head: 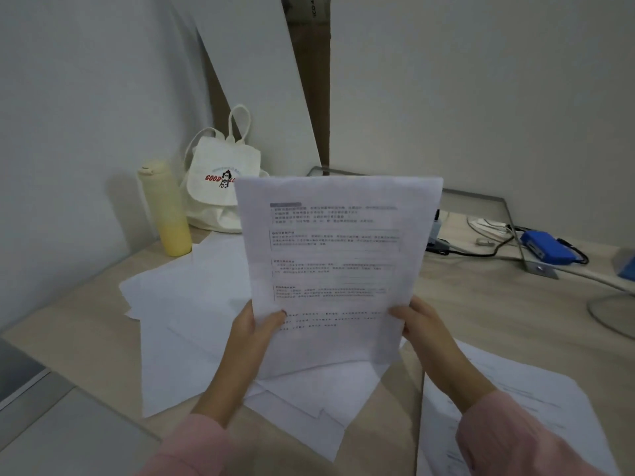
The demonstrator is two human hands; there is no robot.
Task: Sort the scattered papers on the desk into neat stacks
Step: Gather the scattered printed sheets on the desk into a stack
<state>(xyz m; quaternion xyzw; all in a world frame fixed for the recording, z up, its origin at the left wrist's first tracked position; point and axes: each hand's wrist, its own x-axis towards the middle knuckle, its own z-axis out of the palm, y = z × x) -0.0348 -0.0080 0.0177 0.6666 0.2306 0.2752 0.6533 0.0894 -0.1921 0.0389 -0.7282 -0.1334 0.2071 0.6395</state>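
Observation:
I hold a printed sheet [338,266] upright above the desk, text facing me. My left hand [256,333] pinches its lower left edge, thumb on the front. My right hand [421,324] grips its lower right edge, thumb on the front. Below and to the left, several blank white papers [192,310] lie scattered and overlapping on the light wooden desk [481,310]. More printed sheets [515,400] lie at the lower right, partly under my right sleeve.
A yellow bottle [166,209] and a white tote bag [220,183] stand at the back left by the wall. A blue box [546,247] with cables lies at the back right near a monitor stand [610,304]. A white board leans in the corner.

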